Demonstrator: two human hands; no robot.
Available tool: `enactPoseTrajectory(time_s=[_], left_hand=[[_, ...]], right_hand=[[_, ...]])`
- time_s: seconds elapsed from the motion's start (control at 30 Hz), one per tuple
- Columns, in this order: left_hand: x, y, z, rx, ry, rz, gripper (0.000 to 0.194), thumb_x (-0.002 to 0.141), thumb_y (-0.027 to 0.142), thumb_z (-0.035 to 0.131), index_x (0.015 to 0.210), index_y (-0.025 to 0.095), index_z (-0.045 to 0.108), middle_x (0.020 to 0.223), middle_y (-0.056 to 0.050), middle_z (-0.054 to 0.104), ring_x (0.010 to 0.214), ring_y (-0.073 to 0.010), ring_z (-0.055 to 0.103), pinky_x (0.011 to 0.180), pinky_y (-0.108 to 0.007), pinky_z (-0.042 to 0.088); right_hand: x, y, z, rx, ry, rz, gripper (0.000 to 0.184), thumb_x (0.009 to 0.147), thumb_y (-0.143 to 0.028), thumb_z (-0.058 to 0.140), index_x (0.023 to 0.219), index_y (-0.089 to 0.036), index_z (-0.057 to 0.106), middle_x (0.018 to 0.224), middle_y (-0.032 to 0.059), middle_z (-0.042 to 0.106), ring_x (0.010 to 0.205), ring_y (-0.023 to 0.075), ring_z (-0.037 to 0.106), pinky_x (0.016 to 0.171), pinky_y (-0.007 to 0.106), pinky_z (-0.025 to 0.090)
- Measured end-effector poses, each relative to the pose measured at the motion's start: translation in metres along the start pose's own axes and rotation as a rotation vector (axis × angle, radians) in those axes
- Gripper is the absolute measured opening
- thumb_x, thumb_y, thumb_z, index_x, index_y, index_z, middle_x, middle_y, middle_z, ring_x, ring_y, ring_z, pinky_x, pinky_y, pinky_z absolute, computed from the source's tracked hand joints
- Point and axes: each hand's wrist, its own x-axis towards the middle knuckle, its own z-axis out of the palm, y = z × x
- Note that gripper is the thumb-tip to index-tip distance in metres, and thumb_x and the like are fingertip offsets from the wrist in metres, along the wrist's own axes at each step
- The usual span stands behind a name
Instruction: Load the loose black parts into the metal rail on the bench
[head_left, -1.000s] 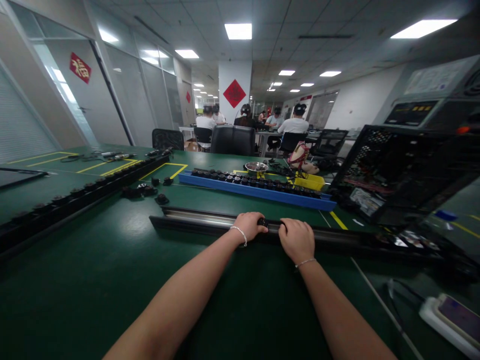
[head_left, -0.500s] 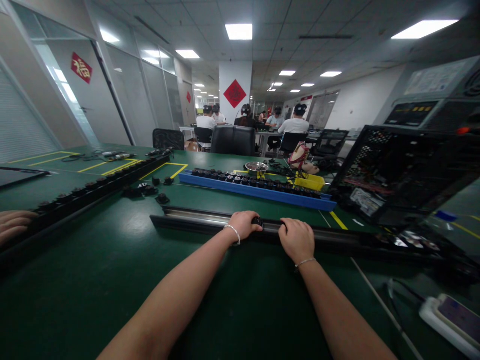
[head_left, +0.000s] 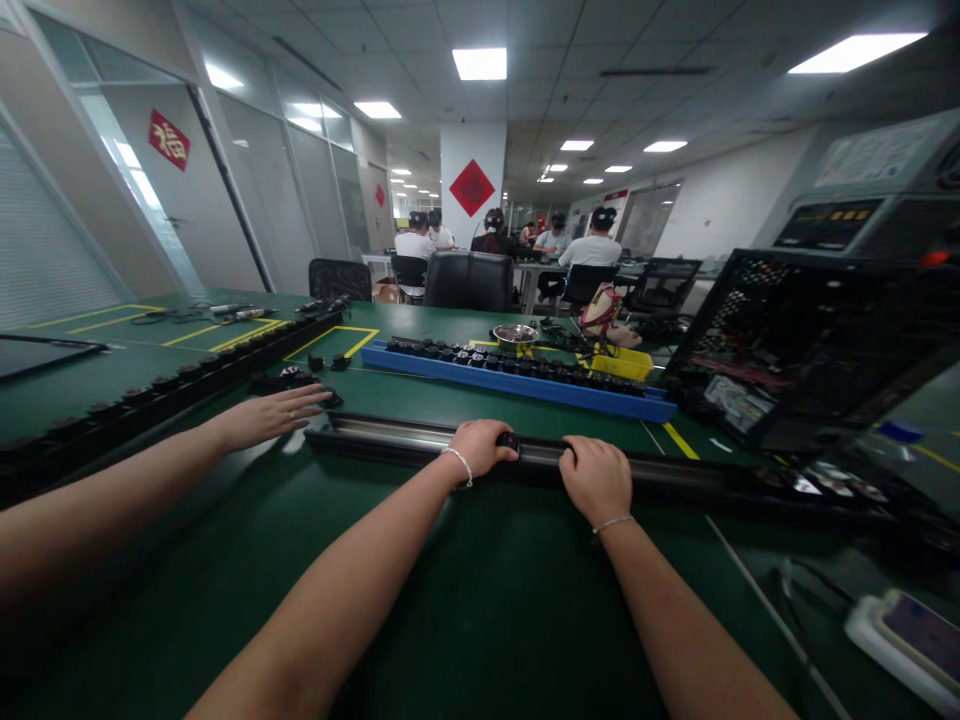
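Note:
A long dark metal rail (head_left: 390,436) lies across the green table (head_left: 187,530) in front of me. My left hand (head_left: 478,447) is closed over a small black part (head_left: 508,440) sitting in the rail. My right hand (head_left: 596,478) rests curled on the rail just to the right, fingers gripping its edge. A co-worker's arm reaches in from the left, its open hand (head_left: 274,413) stretched toward small black parts (head_left: 289,379) near the rail's left end.
A blue tray (head_left: 517,380) holding a row of black parts lies beyond the rail. A second black rail (head_left: 150,392) with parts runs along the left. An open computer case (head_left: 810,340) stands at right, a phone (head_left: 919,630) at lower right. People sit at far tables.
A co-worker's arm has come in from the left and reached across the table to the rail's left end. My left hand has slid the black part slightly left.

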Motion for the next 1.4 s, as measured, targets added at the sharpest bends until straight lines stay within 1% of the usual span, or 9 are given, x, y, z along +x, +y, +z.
enactPoseTrajectory(time_s=[0.13, 0.3, 0.67, 1.0, 1.17, 1.4], left_hand=[[-0.001, -0.006, 0.0, 0.011, 0.014, 0.01, 0.041, 0.074, 0.045, 0.059, 0.109, 0.024, 0.058, 0.108, -0.004, 0.064, 0.103, -0.0219, 0.056, 0.09, -0.033, 0.041], [-0.003, -0.009, -0.002, 0.011, 0.012, 0.009, 0.041, 0.074, 0.045, 0.059, 0.109, 0.025, 0.058, 0.111, -0.004, 0.062, 0.105, -0.0221, 0.054, 0.092, -0.035, 0.04], [-0.009, -0.017, -0.011, 0.029, 0.008, 0.018, 0.039, 0.074, 0.041, 0.061, 0.108, 0.023, 0.058, 0.112, -0.003, 0.062, 0.108, -0.021, 0.053, 0.093, -0.032, 0.039], [-0.013, -0.031, -0.016, 0.046, 0.011, -0.001, 0.039, 0.073, 0.041, 0.061, 0.108, 0.024, 0.059, 0.115, -0.005, 0.06, 0.111, -0.0219, 0.051, 0.096, -0.035, 0.036], [-0.016, -0.037, -0.02, 0.053, -0.006, -0.002, 0.04, 0.074, 0.04, 0.061, 0.11, 0.023, 0.058, 0.117, -0.005, 0.059, 0.112, -0.0212, 0.051, 0.097, -0.032, 0.036], [-0.02, -0.048, -0.025, 0.068, -0.003, -0.01, 0.039, 0.074, 0.039, 0.061, 0.11, 0.023, 0.058, 0.119, -0.005, 0.058, 0.114, -0.0205, 0.05, 0.098, -0.031, 0.035]], right_hand=[[0.0, 0.0, 0.0, -0.005, 0.001, 0.002, 0.03, 0.08, -0.023, 0.04, 0.097, -0.018, 0.064, 0.101, 0.0046, 0.065, 0.097, 0.0182, 0.053, 0.089, 0.033, 0.03], [0.0, 0.0, 0.0, -0.006, -0.01, -0.001, 0.03, 0.08, -0.023, 0.04, 0.098, -0.018, 0.064, 0.101, 0.0049, 0.065, 0.097, 0.0185, 0.053, 0.089, 0.033, 0.03], [0.0, -0.001, -0.001, 0.009, -0.011, 0.004, 0.03, 0.08, -0.023, 0.04, 0.098, -0.018, 0.063, 0.101, 0.0052, 0.065, 0.097, 0.0186, 0.053, 0.088, 0.032, 0.029], [0.0, -0.002, -0.003, 0.0, -0.017, 0.007, 0.03, 0.08, -0.022, 0.04, 0.098, -0.018, 0.064, 0.102, 0.0051, 0.065, 0.097, 0.0184, 0.053, 0.088, 0.033, 0.03], [0.0, -0.002, -0.003, 0.008, -0.012, 0.014, 0.031, 0.08, -0.023, 0.039, 0.098, -0.019, 0.064, 0.101, 0.0048, 0.065, 0.097, 0.0183, 0.053, 0.088, 0.033, 0.03], [0.0, -0.001, -0.002, 0.004, -0.007, 0.01, 0.03, 0.079, -0.023, 0.04, 0.098, -0.019, 0.064, 0.101, 0.0047, 0.065, 0.097, 0.0184, 0.053, 0.088, 0.033, 0.03]])
